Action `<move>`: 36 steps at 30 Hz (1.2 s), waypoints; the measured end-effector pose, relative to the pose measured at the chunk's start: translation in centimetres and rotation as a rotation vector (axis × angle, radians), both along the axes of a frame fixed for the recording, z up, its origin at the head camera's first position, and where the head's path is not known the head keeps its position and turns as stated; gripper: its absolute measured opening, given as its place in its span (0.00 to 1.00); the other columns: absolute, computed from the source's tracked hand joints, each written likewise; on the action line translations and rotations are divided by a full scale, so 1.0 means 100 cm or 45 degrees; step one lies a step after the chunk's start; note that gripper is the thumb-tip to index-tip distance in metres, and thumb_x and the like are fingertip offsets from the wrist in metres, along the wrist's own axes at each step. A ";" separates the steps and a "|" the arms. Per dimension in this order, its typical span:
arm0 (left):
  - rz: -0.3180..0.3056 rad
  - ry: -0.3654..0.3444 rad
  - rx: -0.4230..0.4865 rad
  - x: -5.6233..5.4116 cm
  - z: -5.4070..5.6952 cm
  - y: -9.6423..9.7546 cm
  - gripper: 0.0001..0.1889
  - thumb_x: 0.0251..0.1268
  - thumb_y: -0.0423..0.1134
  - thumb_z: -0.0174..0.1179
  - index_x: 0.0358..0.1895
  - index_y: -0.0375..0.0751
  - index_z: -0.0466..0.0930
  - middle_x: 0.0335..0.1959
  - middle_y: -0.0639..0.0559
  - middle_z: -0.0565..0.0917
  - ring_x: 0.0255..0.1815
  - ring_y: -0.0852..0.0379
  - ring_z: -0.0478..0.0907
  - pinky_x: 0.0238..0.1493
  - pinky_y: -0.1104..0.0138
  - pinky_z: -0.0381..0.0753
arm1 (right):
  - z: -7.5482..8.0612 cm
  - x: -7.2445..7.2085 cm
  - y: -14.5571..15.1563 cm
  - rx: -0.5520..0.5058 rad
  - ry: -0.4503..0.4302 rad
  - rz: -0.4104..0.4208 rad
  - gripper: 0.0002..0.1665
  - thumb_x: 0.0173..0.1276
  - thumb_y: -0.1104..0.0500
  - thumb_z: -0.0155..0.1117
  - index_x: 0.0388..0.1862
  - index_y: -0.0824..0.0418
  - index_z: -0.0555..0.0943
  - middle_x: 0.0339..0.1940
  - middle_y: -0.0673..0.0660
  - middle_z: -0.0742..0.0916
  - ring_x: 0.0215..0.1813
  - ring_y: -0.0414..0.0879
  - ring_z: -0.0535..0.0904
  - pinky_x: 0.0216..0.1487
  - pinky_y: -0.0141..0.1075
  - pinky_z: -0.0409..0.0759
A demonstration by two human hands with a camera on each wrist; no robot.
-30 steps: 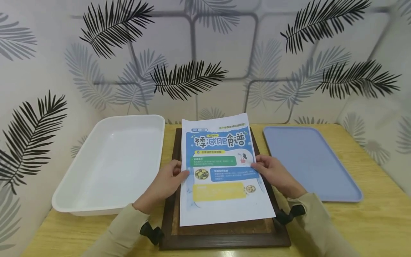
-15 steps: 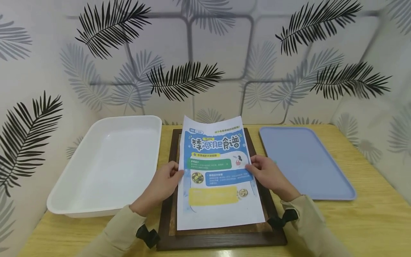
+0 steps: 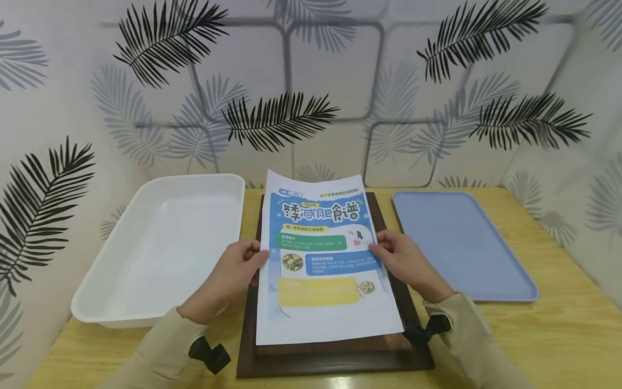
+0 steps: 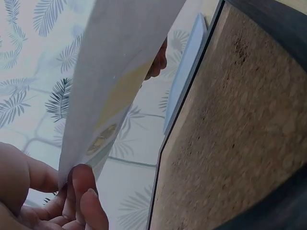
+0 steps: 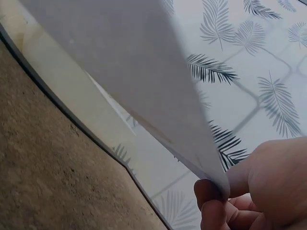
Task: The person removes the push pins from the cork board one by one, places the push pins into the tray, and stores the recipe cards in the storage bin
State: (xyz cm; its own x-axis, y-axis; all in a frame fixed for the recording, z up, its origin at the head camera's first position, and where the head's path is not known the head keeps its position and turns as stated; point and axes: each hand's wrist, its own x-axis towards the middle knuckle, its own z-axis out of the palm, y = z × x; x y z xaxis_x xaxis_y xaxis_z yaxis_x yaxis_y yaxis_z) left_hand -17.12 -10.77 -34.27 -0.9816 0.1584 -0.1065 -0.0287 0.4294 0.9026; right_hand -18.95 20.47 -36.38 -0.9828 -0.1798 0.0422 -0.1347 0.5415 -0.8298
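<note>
A printed paper sheet point(image 3: 318, 319) with blue, green and yellow blocks is held up by its two side edges. My left hand point(image 3: 235, 273) pinches the left edge between thumb and fingers; the left wrist view shows this grip from behind the paper. On the right edge my right hand point(image 3: 405, 265) pinches in the same way, its thumb on the printed face. Beneath the sheet lies a dark-framed board point(image 3: 335, 366) with a brown, cork-like middle point(image 4: 230, 120). Both wrist views show the paper raised apart from the board, slightly bowed. The sheet hides most of the board in the head view.
A deep white tray point(image 3: 167, 243) stands on the left, close to my left hand. On the right a flat blue tray point(image 3: 466, 248) lies on the wooden table point(image 3: 544, 346). A leaf-patterned wall point(image 3: 335, 135) rises behind the table.
The sheet has shifted a little to the left over the board, and its top left corner has risen. My left hand has moved left with it; both hands keep their grip.
</note>
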 end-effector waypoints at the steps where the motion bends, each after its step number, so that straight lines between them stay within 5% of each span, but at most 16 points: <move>1: 0.003 -0.002 -0.006 0.000 0.002 -0.003 0.10 0.73 0.36 0.50 0.46 0.30 0.73 0.35 0.41 0.83 0.25 0.57 0.75 0.29 0.69 0.78 | 0.001 -0.001 -0.002 -0.004 0.007 0.008 0.13 0.73 0.62 0.54 0.47 0.72 0.75 0.32 0.63 0.87 0.27 0.43 0.81 0.23 0.31 0.73; 12: -0.035 0.012 -0.118 -0.004 0.017 -0.039 0.13 0.74 0.37 0.49 0.48 0.28 0.71 0.36 0.41 0.82 0.27 0.57 0.73 0.29 0.71 0.75 | 0.012 -0.011 -0.035 -0.047 -0.035 0.076 0.13 0.73 0.63 0.54 0.51 0.71 0.75 0.36 0.64 0.88 0.32 0.45 0.85 0.32 0.33 0.81; 21: 0.030 -0.035 -0.265 -0.011 0.014 -0.069 0.13 0.75 0.38 0.46 0.49 0.28 0.70 0.38 0.39 0.80 0.30 0.54 0.74 0.33 0.69 0.76 | 0.018 -0.024 -0.075 -0.047 -0.030 0.126 0.13 0.72 0.63 0.57 0.51 0.69 0.76 0.38 0.63 0.88 0.32 0.45 0.84 0.36 0.39 0.83; 36: 0.097 -0.091 -0.488 -0.036 0.008 -0.141 0.20 0.75 0.40 0.43 0.56 0.24 0.66 0.44 0.34 0.78 0.38 0.51 0.75 0.34 0.68 0.75 | 0.014 -0.045 -0.148 -0.185 -0.174 0.206 0.12 0.72 0.61 0.56 0.50 0.67 0.75 0.37 0.60 0.88 0.32 0.47 0.81 0.27 0.31 0.73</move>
State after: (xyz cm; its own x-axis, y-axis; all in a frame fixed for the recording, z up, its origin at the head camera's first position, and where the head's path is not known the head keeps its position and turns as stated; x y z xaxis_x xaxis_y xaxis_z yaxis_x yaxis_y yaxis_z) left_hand -20.72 -24.88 -33.48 -0.9770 0.0210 -0.2124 -0.1303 0.7293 0.6716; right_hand -23.48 5.67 -34.97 -0.9400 -0.3372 -0.0522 -0.0913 0.3960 -0.9137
